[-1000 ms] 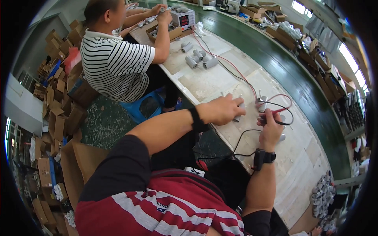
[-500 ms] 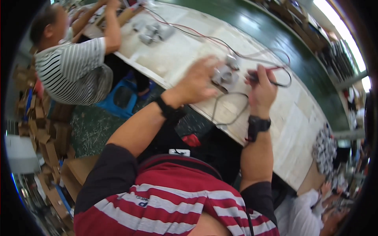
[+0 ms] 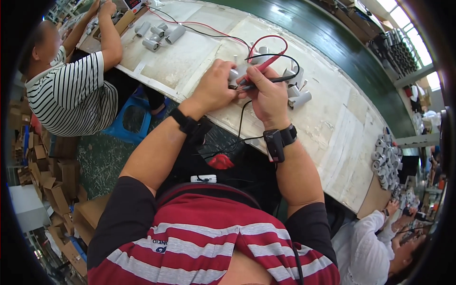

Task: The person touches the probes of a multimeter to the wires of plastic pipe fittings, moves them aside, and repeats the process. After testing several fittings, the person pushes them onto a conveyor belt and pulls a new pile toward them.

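Observation:
My left hand [image 3: 213,89] is closed around a grey cylinder [image 3: 233,74] with a thin stem, just above the white worktable [image 3: 332,142]. A red test probe [image 3: 271,60] and a black test probe [image 3: 284,78] are gripped together in my right hand [image 3: 268,102]. Their tips point left and meet the near end of the cylinder, where my fingers partly hide the contact. Beside my right hand lie more loose grey cylinders [image 3: 300,99], some with short wires or pins at one end.
Red and black leads [image 3: 209,24] run across the table to a display unit [image 3: 134,4]. Several grey cylinders [image 3: 156,38] lie at the far left, and a pile [image 3: 384,159] sits at the right. Co-workers sit left and right. A blue stool [image 3: 128,121] stands left.
My left hand, open and blurred before, has closed on a cylinder. My right hand has swung left with the probes, bringing both hands together. The view has shifted slightly.

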The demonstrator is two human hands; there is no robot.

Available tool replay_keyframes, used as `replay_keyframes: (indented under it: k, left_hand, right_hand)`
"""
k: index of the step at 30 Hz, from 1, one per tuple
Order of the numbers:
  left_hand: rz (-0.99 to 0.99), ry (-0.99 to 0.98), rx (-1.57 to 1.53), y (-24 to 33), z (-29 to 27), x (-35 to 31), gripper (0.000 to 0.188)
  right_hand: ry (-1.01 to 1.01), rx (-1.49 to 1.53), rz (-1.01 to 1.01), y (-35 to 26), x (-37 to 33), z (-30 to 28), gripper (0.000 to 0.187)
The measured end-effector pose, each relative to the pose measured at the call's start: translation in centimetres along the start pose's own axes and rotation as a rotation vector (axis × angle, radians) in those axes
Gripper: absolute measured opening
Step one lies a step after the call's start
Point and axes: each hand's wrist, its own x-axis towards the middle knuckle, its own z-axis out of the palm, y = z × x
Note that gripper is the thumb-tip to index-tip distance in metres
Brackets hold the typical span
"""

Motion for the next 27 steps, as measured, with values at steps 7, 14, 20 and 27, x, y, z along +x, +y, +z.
replay_keyframes:
  k: [7, 14, 20, 27]
  left_hand:
    - [-0.064, 0.114, -0.199, -2.3, -4.0, -4.1, 0.069]
    - [-0.365, -0.290, -0.790, -2.3, -6.8, -5.0, 0.069]
    - [-0.363, -0.360, -0.943, -2.5, -6.9, -5.3, 0.062]
    - [-0.324, -0.371, -0.920, -2.5, -6.8, -5.4, 0.063]
  right_hand:
    - [-0.056, -0.209, 0.052, 1.5, 0.6, 0.3, 0.017]
    - [0.158, -0.420, -0.103, 1.4, 1.7, -0.1, 0.017]
    - [0.054, -0.507, -0.020, 2.5, 1.0, 0.7, 0.016]
    - [0.088, -0.507, 0.016, 2.7, 1.3, 0.6, 0.017]
